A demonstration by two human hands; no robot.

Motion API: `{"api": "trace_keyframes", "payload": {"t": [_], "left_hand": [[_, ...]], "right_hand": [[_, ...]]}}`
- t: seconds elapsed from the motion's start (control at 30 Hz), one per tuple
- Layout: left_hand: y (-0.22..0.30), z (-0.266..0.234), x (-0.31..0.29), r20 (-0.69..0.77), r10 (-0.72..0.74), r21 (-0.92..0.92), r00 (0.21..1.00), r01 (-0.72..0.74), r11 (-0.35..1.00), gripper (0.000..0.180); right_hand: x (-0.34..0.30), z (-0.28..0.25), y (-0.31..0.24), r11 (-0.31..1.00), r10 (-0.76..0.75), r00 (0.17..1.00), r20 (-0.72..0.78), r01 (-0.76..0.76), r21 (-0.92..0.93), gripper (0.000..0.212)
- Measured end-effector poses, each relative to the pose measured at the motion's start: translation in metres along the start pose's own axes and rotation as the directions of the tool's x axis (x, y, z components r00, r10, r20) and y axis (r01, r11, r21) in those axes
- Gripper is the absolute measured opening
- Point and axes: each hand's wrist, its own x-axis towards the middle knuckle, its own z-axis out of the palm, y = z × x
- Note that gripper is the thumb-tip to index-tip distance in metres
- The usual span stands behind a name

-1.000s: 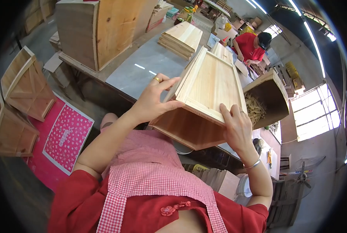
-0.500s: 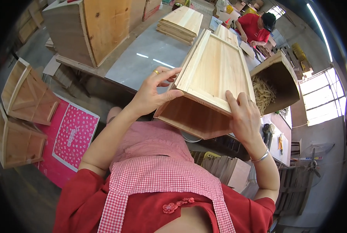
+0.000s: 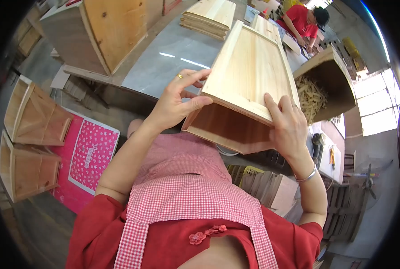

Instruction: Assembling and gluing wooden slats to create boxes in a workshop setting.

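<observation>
Centrally, just above the middle of the frame, a pale wooden box (image 3: 251,67) is tilted, its hollow end facing the wearer and its framed panel turned upward; whether its far end rests on the worktop (image 3: 150,76) cannot be told. The left hand (image 3: 179,96) grips the box at its left near corner, thumb on the rim and index finger along the side, with a gold ring on one finger. The right hand (image 3: 289,125) clasps the right near corner, fingertips lying on the panel's frame and the thumb out of sight; a silver bangle (image 3: 308,174) circles that wrist. Beyond the box, at the top of the frame, a stack of wooden panels (image 3: 204,22) lies on the worktop. Right of the box, an open brown carton (image 3: 339,92) lies tipped toward it, holding pale wooden strips (image 3: 311,98). At the upper right, a co-worker in a red shirt (image 3: 298,20) bends over the work. At the left of the frame, two wooden bins (image 3: 41,112) stand beside a pink patterned mat (image 3: 94,154). A checked apron (image 3: 200,197) fills the lower middle.
</observation>
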Motion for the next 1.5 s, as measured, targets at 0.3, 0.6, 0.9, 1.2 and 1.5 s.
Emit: {"api": "trace_keyframes", "payload": {"t": [0.3, 0.6, 0.9, 1.2, 1.5], "left_hand": [[-0.004, -0.012, 0.009, 0.052, 0.194, 0.174, 0.980, -0.200, 0.964, 0.055], [0.009, -0.012, 0.013, 0.158, 0.137, 0.193, 0.978, -0.167, 0.967, 0.046], [0.015, -0.009, 0.013, 0.167, 0.127, 0.292, 0.978, -0.173, 0.941, 0.045], [0.010, -0.007, 0.011, 0.119, 0.124, 0.251, 0.985, -0.151, 0.956, 0.048], [0.008, -0.016, 0.009, 0.098, 0.169, 0.365, 0.981, -0.194, 0.911, 0.042]], "right_hand": [[0.002, 0.027, -0.005, 0.991, 0.103, 0.967, -0.235, -0.079, 0.107, 0.035], [-0.020, 0.038, -0.007, 0.971, 0.226, 0.934, -0.278, -0.192, 0.142, 0.033], [-0.100, 0.044, 0.028, 0.612, 0.587, 0.755, -0.292, -0.178, 0.770, 0.066], [-0.105, 0.074, 0.013, 0.375, 0.668, 0.715, -0.207, -0.083, 0.923, 0.057], [-0.105, 0.086, 0.018, 0.370, 0.646, 0.736, -0.201, -0.072, 0.926, 0.058]]}}
